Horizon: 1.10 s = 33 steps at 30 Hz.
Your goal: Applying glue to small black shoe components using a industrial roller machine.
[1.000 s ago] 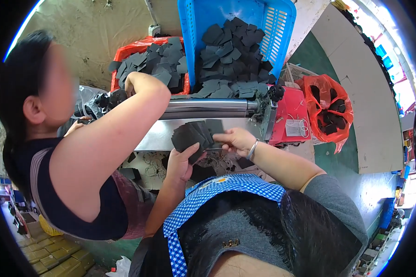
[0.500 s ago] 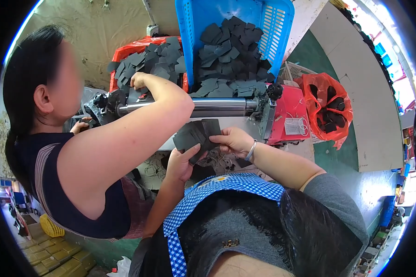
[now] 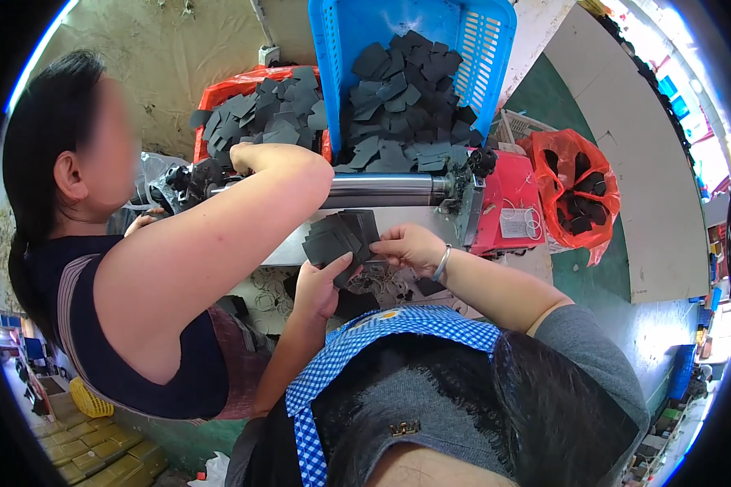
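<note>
Just this side of the steel roller [image 3: 382,191], the left hand [image 3: 318,288] grips a fanned stack of dark pieces [image 3: 331,239], while the right hand [image 3: 413,249] pinches the stack's right edge

Remotely, I see the stack [image 3: 330,241] before the roller [image 3: 382,190], the basket [image 3: 499,49] behind it, one bag [image 3: 218,91] left of the basket, another bag [image 3: 559,146] right of the roller
</note>
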### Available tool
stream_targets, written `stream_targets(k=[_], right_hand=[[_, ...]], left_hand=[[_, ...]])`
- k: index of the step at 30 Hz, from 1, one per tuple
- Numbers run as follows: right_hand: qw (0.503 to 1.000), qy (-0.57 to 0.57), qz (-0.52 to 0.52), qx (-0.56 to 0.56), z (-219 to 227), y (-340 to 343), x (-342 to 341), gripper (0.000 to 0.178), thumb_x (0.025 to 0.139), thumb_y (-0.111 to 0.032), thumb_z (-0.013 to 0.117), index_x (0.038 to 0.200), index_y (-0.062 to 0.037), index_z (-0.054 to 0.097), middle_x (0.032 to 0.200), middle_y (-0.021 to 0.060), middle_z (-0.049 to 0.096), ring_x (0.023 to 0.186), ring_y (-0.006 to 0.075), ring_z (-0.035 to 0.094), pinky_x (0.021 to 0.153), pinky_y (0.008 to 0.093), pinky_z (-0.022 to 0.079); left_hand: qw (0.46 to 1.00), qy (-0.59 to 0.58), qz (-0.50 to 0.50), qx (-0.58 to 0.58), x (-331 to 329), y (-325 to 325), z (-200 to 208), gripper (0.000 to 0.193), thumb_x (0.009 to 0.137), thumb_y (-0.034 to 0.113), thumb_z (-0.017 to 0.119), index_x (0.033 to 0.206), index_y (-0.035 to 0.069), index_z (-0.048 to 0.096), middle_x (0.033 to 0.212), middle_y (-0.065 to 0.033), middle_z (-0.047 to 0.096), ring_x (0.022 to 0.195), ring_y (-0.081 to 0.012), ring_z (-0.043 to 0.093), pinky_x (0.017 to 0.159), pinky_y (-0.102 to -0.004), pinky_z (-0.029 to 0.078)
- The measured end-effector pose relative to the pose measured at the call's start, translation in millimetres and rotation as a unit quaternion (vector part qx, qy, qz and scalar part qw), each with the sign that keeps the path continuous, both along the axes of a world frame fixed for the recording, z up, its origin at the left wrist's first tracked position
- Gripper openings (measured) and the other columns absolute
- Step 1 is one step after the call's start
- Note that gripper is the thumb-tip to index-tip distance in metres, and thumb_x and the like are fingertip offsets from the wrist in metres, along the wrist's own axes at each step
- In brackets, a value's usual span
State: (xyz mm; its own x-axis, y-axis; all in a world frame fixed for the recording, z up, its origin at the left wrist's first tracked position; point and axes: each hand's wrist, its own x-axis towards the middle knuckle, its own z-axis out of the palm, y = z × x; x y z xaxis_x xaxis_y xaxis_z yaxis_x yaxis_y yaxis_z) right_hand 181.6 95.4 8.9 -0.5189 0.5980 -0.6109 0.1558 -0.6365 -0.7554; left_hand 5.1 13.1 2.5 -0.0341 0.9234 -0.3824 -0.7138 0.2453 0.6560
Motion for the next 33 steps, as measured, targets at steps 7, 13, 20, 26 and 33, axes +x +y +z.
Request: stream_targets(k=[7, 13, 20, 26, 33], right_hand=[[0.985, -0.018, -0.13, -0.109, -12.8, 17.1, 11.1, 0.022, 0.079, -0.025, 0.065, 0.081, -0.0053, 0.055, 0.068, 0.0023, 0.057, 0.053, 0.0083, 0.053, 0.044, 0.0172, 0.04], [0.999, 0.023, -0.015, -0.029, 6.8, 1.1, -1.8, 0.019, 0.08, -0.019, 0.064, 0.081, -0.0025, 0.056, 0.067, 0.0031, 0.058, 0.052, 0.0083, 0.054, 0.043, 0.018, 0.039], [0.999, 0.006, -0.014, -0.049, -0.9, 0.0, -2.1, 0.018, 0.08, -0.018, 0.065, 0.074, -0.0051, 0.054, 0.058, 0.0009, 0.053, 0.045, 0.0068, 0.049, 0.038, 0.018, 0.035], [0.976, -0.027, -0.181, -0.119, -18.1, 23.0, 16.2, 0.021, 0.08, -0.023, 0.064, 0.076, -0.0055, 0.054, 0.067, 0.0044, 0.057, 0.054, 0.01, 0.056, 0.042, 0.0201, 0.045], [0.999, 0.02, -0.04, -0.024, 1.7, 1.0, -1.4, 0.018, 0.08, -0.02, 0.063, 0.077, -0.006, 0.053, 0.066, 0.0026, 0.057, 0.05, 0.0086, 0.054, 0.043, 0.0188, 0.041]], left_hand=[[0.997, 0.063, 0.035, 0.02, -5.4, 0.1, -6.9, 0.028, 0.078, -0.003, 0.058, 0.105, -0.004, 0.051, 0.099, -0.0134, 0.058, 0.085, -0.0225, 0.06, 0.071, -0.0338, 0.053], [0.997, 0.063, 0.034, 0.014, -0.4, -0.5, -5.3, 0.028, 0.078, -0.003, 0.058, 0.105, -0.004, 0.051, 0.1, -0.013, 0.057, 0.087, -0.0222, 0.059, 0.07, -0.0347, 0.053], [1.0, 0.003, 0.008, -0.013, 0.0, -0.4, -6.1, 0.025, 0.077, -0.003, 0.059, 0.101, -0.003, 0.053, 0.096, -0.0119, 0.059, 0.082, -0.0212, 0.06, 0.068, -0.0333, 0.054], [0.996, 0.049, 0.071, -0.015, -4.8, 1.9, -0.3, 0.025, 0.077, -0.003, 0.059, 0.101, -0.003, 0.054, 0.097, -0.0118, 0.059, 0.084, -0.0218, 0.06, 0.07, -0.0336, 0.053], [0.999, 0.039, 0.013, -0.001, -5.3, -0.6, -7.2, 0.024, 0.078, -0.003, 0.058, 0.102, -0.003, 0.054, 0.098, -0.0118, 0.059, 0.086, -0.0211, 0.06, 0.071, -0.0338, 0.054]])
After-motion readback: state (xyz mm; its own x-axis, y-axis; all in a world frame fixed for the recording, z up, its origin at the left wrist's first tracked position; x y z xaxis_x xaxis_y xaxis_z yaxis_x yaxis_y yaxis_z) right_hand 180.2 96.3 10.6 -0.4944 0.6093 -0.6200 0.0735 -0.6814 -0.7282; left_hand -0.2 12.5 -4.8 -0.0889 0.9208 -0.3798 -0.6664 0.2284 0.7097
